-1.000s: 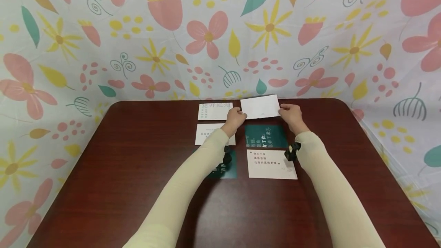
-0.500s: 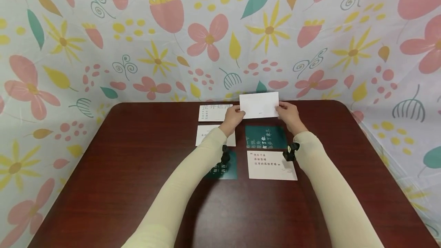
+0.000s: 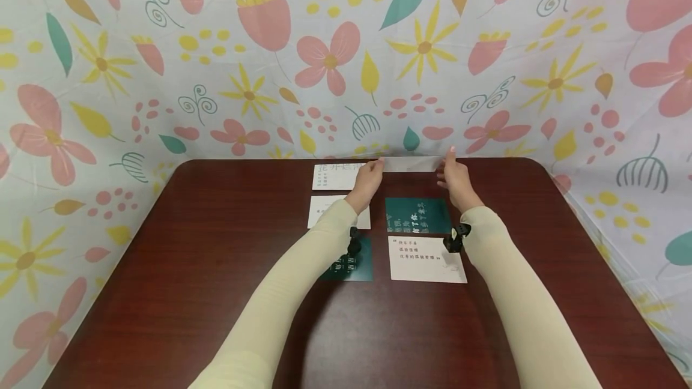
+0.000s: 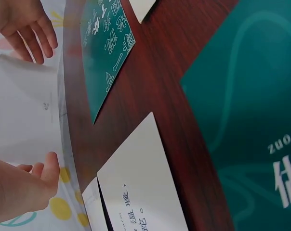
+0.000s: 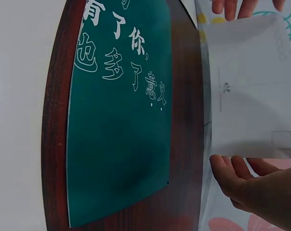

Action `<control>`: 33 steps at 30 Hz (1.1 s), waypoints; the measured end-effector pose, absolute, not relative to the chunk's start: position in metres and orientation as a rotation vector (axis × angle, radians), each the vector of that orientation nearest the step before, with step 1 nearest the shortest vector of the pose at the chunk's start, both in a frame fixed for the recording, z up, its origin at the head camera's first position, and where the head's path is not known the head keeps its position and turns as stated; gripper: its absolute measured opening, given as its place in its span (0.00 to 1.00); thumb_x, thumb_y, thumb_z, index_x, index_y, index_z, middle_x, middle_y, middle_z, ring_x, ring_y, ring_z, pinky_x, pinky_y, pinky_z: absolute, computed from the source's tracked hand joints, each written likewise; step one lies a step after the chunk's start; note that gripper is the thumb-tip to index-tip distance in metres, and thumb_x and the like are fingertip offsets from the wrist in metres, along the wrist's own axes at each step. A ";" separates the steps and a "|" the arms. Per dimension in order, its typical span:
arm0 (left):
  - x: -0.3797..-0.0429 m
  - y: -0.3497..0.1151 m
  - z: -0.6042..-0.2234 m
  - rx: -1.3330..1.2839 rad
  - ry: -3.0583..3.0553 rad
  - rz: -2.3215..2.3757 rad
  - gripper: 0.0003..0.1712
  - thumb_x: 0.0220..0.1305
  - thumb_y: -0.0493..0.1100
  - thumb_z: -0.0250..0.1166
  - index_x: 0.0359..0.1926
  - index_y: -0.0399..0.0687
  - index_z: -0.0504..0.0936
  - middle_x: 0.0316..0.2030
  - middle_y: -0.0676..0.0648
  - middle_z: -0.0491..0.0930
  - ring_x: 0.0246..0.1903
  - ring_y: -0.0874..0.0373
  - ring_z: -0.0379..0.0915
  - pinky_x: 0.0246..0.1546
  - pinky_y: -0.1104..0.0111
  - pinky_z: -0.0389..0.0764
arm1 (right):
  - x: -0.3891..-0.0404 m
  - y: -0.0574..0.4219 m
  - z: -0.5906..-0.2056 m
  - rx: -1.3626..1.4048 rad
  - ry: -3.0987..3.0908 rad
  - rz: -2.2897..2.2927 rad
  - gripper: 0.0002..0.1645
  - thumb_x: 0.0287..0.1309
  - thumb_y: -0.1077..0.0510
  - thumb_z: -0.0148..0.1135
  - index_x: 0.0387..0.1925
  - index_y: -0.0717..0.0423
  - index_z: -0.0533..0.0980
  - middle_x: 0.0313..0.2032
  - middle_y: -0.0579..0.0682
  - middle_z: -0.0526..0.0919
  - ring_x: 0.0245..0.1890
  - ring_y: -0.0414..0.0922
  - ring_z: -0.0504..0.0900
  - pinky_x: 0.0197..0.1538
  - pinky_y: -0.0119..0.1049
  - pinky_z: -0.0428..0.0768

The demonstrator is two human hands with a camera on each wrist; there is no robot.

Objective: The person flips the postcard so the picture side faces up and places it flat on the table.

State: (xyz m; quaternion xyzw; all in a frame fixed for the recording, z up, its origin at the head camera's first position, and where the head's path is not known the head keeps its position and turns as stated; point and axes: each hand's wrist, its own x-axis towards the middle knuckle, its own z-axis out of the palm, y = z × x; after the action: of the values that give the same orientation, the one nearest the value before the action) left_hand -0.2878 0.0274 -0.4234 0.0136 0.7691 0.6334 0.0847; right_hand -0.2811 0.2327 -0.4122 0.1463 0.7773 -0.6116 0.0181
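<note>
Near the table's far edge, a white card is tilted, looking like a thin strip in the head view. Its mostly blank side, with faint small print, faces both wrist cameras. My left hand holds the card's left edge with its fingertips. At the right edge my right hand has loosely spread fingers touching or very near the card. Nearer to me lies a green card with white Chinese writing. Below it is a white card with dark writing.
Left of these, a column holds a white card, another white card and a green card, the last two partly covered by my left arm. They lie on a dark red-brown table. Floral cloth hangs behind.
The white card was raised with its broad face toward the head camera; now it is tilted to a narrow strip, lower at the far edge. My right fingers have loosened and spread.
</note>
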 end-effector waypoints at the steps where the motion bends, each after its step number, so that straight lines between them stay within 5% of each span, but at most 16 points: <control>1: -0.288 0.027 -0.423 0.043 2.292 1.896 0.32 0.76 0.57 0.42 0.69 0.41 0.65 0.66 0.41 0.65 0.66 0.46 0.61 0.64 0.56 0.65 | -0.280 0.233 -0.412 0.450 2.418 -1.897 0.52 0.67 0.29 0.21 0.70 0.68 0.57 0.66 0.68 0.59 0.65 0.61 0.61 0.66 0.50 0.64; 7: -0.286 0.029 -0.425 0.054 2.293 1.919 0.29 0.75 0.55 0.46 0.67 0.41 0.68 0.64 0.42 0.68 0.63 0.48 0.64 0.61 0.56 0.68 | -0.277 0.232 -0.412 0.460 2.467 -1.837 0.44 0.72 0.34 0.27 0.69 0.65 0.60 0.68 0.65 0.59 0.66 0.59 0.62 0.67 0.53 0.62; 11: -0.285 0.032 -0.426 0.053 2.362 1.881 0.24 0.73 0.44 0.53 0.66 0.40 0.69 0.60 0.41 0.70 0.59 0.49 0.67 0.56 0.61 0.73 | -0.278 0.233 -0.415 0.453 2.497 -1.832 0.30 0.75 0.50 0.38 0.69 0.62 0.61 0.67 0.62 0.62 0.65 0.56 0.63 0.66 0.52 0.63; 16: -0.284 0.033 -0.429 0.035 2.478 1.819 0.24 0.69 0.34 0.56 0.65 0.39 0.70 0.55 0.40 0.72 0.52 0.50 0.71 0.46 0.64 0.77 | -0.277 0.237 -0.418 0.424 2.537 -1.791 0.28 0.70 0.64 0.45 0.70 0.59 0.61 0.69 0.62 0.60 0.62 0.56 0.65 0.63 0.50 0.67; 29: -0.290 0.039 -0.440 -0.040 2.631 1.716 0.21 0.66 0.31 0.57 0.60 0.34 0.74 0.46 0.40 0.76 0.46 0.50 0.73 0.42 0.65 0.78 | -0.285 0.230 -0.429 0.563 2.558 -1.757 0.29 0.66 0.63 0.53 0.68 0.61 0.64 0.61 0.63 0.69 0.57 0.54 0.71 0.61 0.48 0.71; 33: -0.294 0.042 -0.445 -0.044 2.649 1.575 0.25 0.66 0.32 0.58 0.64 0.37 0.71 0.42 0.38 0.79 0.32 0.57 0.72 0.32 0.68 0.74 | -0.288 0.230 -0.435 0.535 2.593 -1.692 0.33 0.65 0.62 0.56 0.70 0.60 0.61 0.61 0.64 0.68 0.56 0.55 0.68 0.61 0.52 0.70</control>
State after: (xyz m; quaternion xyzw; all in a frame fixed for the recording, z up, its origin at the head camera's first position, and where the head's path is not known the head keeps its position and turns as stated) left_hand -0.2936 0.0421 -0.4446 -0.0144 0.8590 0.5109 0.0297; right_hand -0.2876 0.2298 -0.4346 0.1702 0.8253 -0.5384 -0.0001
